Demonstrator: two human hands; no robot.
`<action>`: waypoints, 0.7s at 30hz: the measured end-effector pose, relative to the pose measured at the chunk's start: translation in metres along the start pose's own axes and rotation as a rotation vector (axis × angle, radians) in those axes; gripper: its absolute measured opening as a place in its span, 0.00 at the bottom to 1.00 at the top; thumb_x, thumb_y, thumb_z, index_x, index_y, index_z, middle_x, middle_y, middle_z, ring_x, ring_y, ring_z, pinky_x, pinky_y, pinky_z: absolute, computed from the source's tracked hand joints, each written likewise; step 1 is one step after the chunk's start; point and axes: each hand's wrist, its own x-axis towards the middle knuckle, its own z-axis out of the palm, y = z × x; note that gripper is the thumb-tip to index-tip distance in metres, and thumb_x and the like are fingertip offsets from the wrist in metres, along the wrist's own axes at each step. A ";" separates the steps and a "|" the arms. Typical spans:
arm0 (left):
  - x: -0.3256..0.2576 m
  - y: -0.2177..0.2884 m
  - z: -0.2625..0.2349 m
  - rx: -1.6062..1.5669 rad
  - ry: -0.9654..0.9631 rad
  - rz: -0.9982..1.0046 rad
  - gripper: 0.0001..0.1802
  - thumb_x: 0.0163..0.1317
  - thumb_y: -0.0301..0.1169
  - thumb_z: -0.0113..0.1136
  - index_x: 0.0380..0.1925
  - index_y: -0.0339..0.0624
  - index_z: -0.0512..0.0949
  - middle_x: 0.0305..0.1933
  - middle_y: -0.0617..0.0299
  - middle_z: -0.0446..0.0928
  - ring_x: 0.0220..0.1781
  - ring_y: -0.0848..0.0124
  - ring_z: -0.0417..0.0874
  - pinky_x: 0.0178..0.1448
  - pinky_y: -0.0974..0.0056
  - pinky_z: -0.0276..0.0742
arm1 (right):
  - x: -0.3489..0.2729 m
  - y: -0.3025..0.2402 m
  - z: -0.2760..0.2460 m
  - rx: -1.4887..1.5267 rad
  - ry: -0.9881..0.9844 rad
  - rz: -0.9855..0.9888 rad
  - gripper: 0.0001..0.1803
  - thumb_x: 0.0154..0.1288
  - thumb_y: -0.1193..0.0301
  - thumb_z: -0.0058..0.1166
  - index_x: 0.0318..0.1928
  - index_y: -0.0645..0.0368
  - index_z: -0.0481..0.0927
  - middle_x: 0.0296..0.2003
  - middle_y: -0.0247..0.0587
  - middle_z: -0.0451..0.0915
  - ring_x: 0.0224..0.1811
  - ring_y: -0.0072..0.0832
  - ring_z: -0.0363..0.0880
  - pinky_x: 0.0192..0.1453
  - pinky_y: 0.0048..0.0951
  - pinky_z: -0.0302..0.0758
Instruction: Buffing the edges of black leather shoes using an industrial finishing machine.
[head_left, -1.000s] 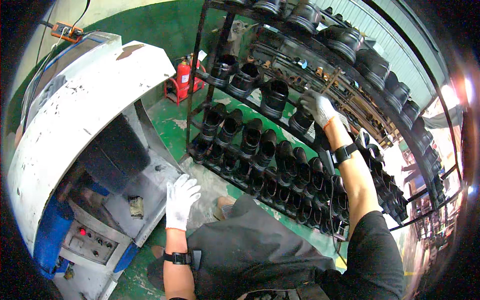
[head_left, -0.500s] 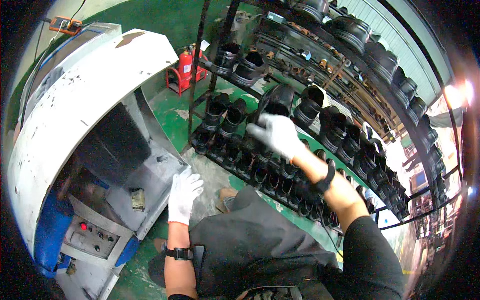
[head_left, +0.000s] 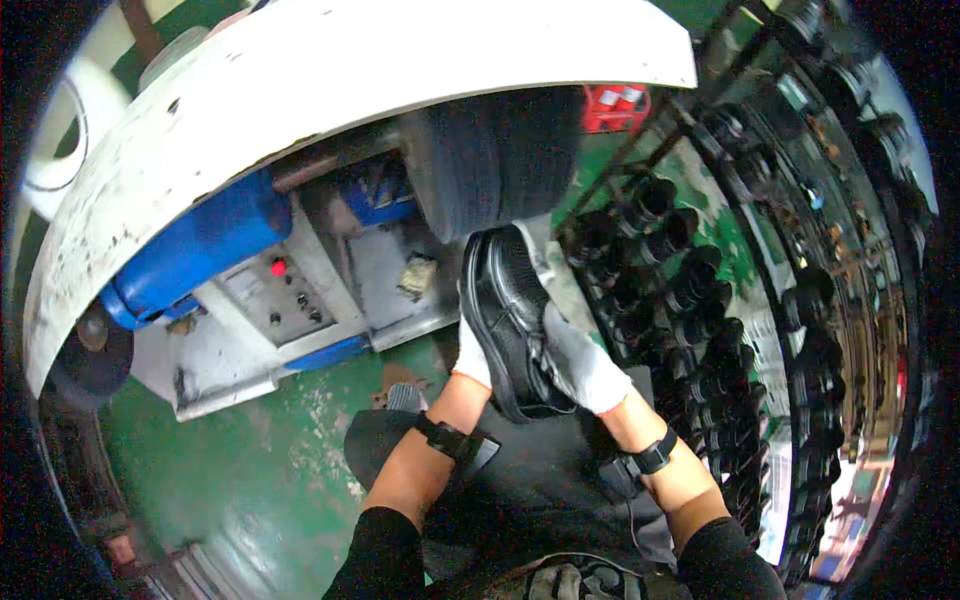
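A black shoe (head_left: 508, 295) is held up between both my hands, its toe pointing away from me and its sole tilted toward the left. My left hand (head_left: 472, 352), in a white glove, grips it from the sole side, with most of its fingers hidden behind the shoe. My right hand (head_left: 582, 362), gloved too, closes round the upper near the opening. Just beyond the toe is a broad dark roller (head_left: 495, 150) under the white hood (head_left: 420, 60) of a machine; whether shoe and roller touch, I cannot tell.
Racks of black shoes (head_left: 700, 340) run along the right. Left of the roller, the machine has a blue motor housing (head_left: 215, 245) and a panel (head_left: 275, 300) with a red button. A crumpled yellowish piece (head_left: 417, 276) lies on its tray. Something red (head_left: 612, 105) stands behind.
My view has turned left toward the machine. My right hand, earlier reaching over the rack, now holds a shoe in front of me; my left hand has left the machine's edge and holds it too.
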 end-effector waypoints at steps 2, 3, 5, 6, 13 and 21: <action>0.003 0.001 -0.004 -0.564 0.090 -0.111 0.27 0.73 0.47 0.36 0.65 0.43 0.61 0.67 0.57 0.64 0.64 0.61 0.68 0.71 0.60 0.60 | 0.027 0.014 -0.014 0.775 -0.194 0.073 0.20 0.76 0.60 0.38 0.56 0.61 0.70 0.45 0.44 0.79 0.47 0.27 0.77 0.50 0.29 0.75; 0.010 0.000 -0.004 -0.567 0.090 -0.105 0.27 0.73 0.47 0.36 0.65 0.43 0.61 0.67 0.57 0.64 0.64 0.61 0.68 0.71 0.60 0.60 | 0.041 0.029 -0.035 0.930 -0.276 0.048 0.22 0.76 0.60 0.37 0.60 0.61 0.67 0.50 0.47 0.78 0.52 0.28 0.76 0.54 0.30 0.74; 0.015 0.002 -0.037 -0.793 0.275 -0.246 0.29 0.71 0.51 0.39 0.64 0.44 0.64 0.64 0.57 0.69 0.61 0.63 0.71 0.69 0.61 0.64 | 0.049 -0.034 0.041 0.884 -0.044 0.098 0.23 0.75 0.58 0.39 0.56 0.64 0.71 0.45 0.43 0.80 0.47 0.28 0.76 0.55 0.30 0.72; 0.027 0.014 -0.021 -0.666 0.376 -0.251 0.33 0.69 0.57 0.39 0.63 0.44 0.66 0.61 0.58 0.72 0.59 0.63 0.74 0.67 0.61 0.66 | 0.061 -0.028 0.023 0.969 -0.066 0.106 0.23 0.75 0.58 0.39 0.54 0.65 0.72 0.42 0.40 0.81 0.44 0.29 0.77 0.56 0.30 0.72; 0.069 0.038 -0.040 -0.501 0.414 -0.160 0.39 0.69 0.60 0.36 0.68 0.42 0.58 0.66 0.54 0.65 0.66 0.58 0.67 0.69 0.60 0.62 | 0.124 0.007 -0.026 -1.529 0.173 -0.980 0.07 0.55 0.75 0.50 0.33 0.64 0.77 0.26 0.44 0.76 0.33 0.35 0.76 0.51 0.37 0.74; 0.069 0.075 -0.039 -0.340 0.628 -0.151 0.36 0.70 0.57 0.36 0.67 0.43 0.59 0.66 0.54 0.66 0.65 0.57 0.68 0.69 0.58 0.63 | 0.152 0.001 -0.006 -1.669 0.168 -0.576 0.16 0.57 0.71 0.50 0.46 0.61 0.77 0.43 0.48 0.79 0.47 0.42 0.76 0.56 0.39 0.73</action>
